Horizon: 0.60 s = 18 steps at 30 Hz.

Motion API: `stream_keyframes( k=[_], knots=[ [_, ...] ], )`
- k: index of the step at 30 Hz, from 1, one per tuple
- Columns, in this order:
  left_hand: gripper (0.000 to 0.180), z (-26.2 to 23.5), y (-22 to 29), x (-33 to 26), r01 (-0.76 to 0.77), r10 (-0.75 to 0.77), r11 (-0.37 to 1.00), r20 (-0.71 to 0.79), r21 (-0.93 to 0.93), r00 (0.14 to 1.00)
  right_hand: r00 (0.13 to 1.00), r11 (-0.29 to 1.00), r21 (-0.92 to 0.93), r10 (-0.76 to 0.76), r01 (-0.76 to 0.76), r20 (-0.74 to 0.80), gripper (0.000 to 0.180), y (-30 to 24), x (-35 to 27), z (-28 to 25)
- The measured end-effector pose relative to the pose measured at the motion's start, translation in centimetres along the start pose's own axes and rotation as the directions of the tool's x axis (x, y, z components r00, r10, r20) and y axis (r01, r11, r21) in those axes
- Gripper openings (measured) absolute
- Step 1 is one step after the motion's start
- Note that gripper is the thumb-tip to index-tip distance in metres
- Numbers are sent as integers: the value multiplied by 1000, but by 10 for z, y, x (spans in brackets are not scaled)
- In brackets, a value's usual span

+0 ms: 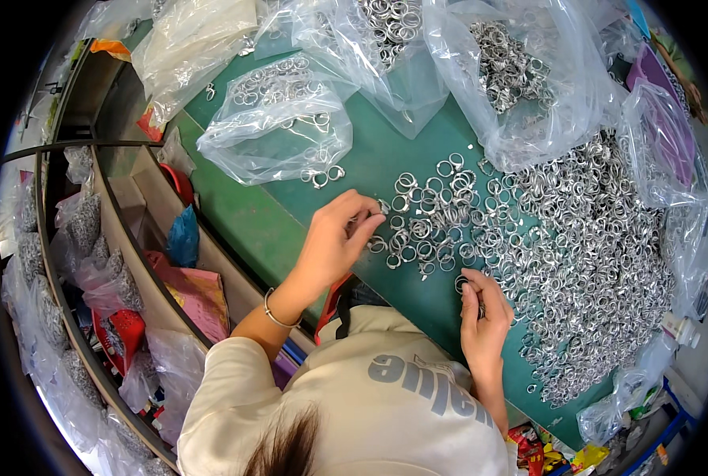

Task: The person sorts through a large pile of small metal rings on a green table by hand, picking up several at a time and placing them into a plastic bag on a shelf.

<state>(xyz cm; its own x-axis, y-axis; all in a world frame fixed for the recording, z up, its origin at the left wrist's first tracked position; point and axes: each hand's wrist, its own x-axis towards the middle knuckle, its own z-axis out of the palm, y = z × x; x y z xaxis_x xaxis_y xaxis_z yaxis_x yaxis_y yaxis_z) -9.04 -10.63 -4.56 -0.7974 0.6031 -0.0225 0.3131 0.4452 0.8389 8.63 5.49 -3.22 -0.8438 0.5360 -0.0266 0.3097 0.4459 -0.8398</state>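
My left hand point(340, 230), a bangle on its wrist, is closed in a pinch at the left edge of the loose rings. A small silver ring point(383, 207) shows at its fingertips. Lower and to the right, my right hand point(486, 314) has thumb and forefinger drawn together on another silver ring point(459, 283), partly hidden by the fingers. Between and beyond both hands lies a loose spread of silver rings point(429, 226). It runs into a large, dense heap of rings point(596, 270) on the right of the green table point(290, 202).
Clear plastic bags of rings stand along the far side: one bag point(278, 135) at left, another bag point(405, 95) at middle, a wide open bag point(521, 87) at right. Shelves point(151, 210) with more bags line the left. A plastic bottle point(679, 329) lies near the right edge.
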Motion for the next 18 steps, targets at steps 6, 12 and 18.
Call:
stream_keyframes(
  k=[6,12,18],
  knots=[
    [10,-2,-4,-8,-11,11,1000,-30,8,999,996,995,-60,-75,78,39,17,-7,16,3],
    [16,-5,7,-12,21,-19,997,-20,76,1000,868,751,-435,-436,497,239,17,-31,85,47],
    [31,-11,4,-31,57,-56,998,36,-22,998,959,975,188,-157,114,237,4,-23,80,19]
  ],
)
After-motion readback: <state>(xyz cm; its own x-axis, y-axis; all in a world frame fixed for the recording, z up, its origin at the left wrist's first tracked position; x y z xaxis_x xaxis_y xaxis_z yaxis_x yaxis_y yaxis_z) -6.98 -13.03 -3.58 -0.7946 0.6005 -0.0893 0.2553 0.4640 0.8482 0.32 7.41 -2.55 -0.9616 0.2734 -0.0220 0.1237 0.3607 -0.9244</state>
